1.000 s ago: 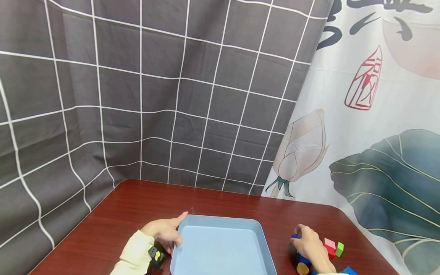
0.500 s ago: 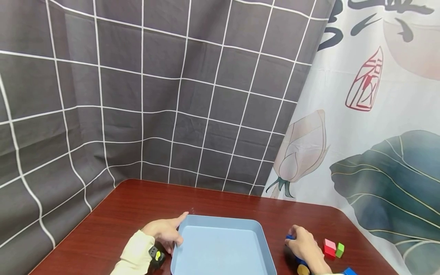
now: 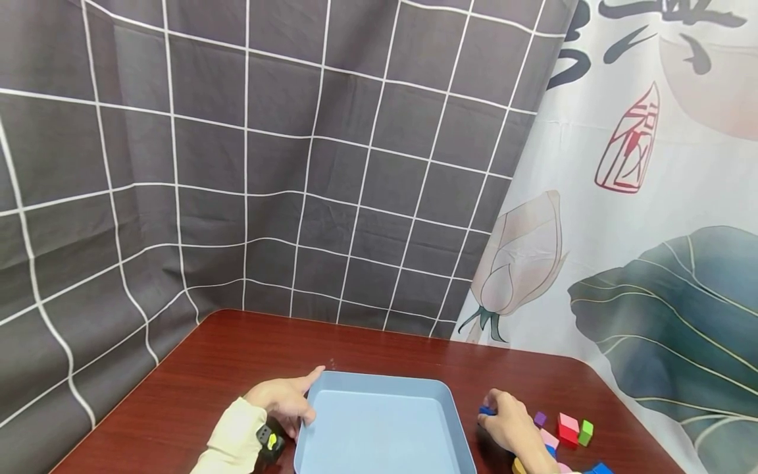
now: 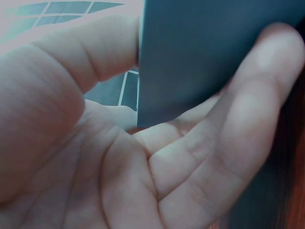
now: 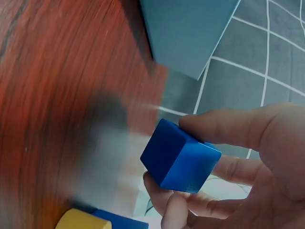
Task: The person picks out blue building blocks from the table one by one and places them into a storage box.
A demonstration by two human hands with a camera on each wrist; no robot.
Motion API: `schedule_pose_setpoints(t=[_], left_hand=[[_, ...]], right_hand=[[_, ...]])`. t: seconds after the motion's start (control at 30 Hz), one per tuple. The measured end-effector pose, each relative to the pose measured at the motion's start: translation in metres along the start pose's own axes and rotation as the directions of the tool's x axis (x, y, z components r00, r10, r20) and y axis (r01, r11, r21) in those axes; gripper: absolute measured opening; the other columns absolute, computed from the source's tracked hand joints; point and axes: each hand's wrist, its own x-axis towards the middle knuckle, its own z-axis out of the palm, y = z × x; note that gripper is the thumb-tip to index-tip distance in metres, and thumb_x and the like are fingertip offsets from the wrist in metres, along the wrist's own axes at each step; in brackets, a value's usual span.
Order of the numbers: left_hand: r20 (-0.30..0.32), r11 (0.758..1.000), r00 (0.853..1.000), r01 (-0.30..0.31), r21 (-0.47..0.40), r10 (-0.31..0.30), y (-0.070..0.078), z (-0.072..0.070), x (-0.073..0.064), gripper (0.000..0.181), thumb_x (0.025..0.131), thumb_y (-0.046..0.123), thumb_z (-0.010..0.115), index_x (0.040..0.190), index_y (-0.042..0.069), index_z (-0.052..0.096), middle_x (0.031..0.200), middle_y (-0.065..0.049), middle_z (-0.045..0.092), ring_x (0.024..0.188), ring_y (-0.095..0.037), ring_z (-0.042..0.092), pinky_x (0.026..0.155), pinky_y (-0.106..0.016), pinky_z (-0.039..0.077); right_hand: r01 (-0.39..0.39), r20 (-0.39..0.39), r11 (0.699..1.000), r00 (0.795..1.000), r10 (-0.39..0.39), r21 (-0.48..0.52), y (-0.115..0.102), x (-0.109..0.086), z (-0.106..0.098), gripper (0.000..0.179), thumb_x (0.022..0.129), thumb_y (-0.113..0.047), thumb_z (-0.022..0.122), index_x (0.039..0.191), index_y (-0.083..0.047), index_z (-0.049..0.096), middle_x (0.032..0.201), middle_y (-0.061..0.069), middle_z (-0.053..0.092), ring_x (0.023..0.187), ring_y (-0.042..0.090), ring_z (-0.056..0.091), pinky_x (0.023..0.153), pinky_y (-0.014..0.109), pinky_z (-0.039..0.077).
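A light blue square tray lies at the front middle of the table. My left hand grips its left wall near the far corner. In the left wrist view the tray wall runs between thumb and fingers. To the right of the tray, my right hand pinches a blue cube between thumb and fingertips. The right wrist view has the cube tilted and held above the red-brown table, with the tray's corner beyond it. In the head view, fingers cover most of the cube.
Right of my right hand lie a purple block, a red block with a pink one against it, and a green block. A yellow round block sits beside a blue one. Grey checked cloth hangs behind the table.
My right hand has moved left towards the tray with the blue cube, uncovering purple and pink blocks behind it. The left hand and the tray have stayed put.
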Motion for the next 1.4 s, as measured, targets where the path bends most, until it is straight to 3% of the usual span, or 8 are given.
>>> schedule_pose_setpoints(t=[0.6,0.93,1.4], left_hand=[[0.004,1.000,1.000,0.002,-0.007,-0.002,-0.002,-0.001,0.002,0.100,0.066,-0.004,0.063,0.148,0.015,0.009,0.120,-0.023,0.045,0.046,-0.019,0.052,0.044,-0.026,0.046],[0.009,1.000,1.000,0.002,-0.023,-0.001,-0.004,0.000,0.002,0.100,0.066,-0.004,0.062,0.148,0.016,0.010,0.126,-0.022,0.041,0.046,-0.020,0.051,0.045,-0.026,0.046],[0.023,0.999,1.000,-0.005,-0.031,0.006,-0.004,-0.001,0.002,0.100,0.067,-0.003,0.062,0.149,0.016,0.008,0.119,-0.023,0.046,0.046,-0.019,0.052,0.044,-0.025,0.046]], right_hand=[[0.092,-0.045,0.994,0.995,-0.089,0.060,-0.015,-0.003,0.011,0.018,0.073,-0.007,0.069,0.087,-0.002,0.058,0.080,0.007,0.057,0.070,0.020,0.052,0.064,0.042,0.053],[0.083,-0.043,0.993,0.996,-0.079,0.082,-0.025,-0.007,0.013,0.022,0.075,-0.008,0.069,0.092,-0.001,0.056,0.084,0.009,0.056,0.074,0.021,0.053,0.066,0.043,0.054],[0.074,-0.067,0.995,0.995,-0.069,0.068,-0.032,-0.009,0.013,0.020,0.075,-0.008,0.069,0.090,-0.004,0.056,0.085,0.008,0.051,0.078,0.023,0.050,0.067,0.043,0.053]])
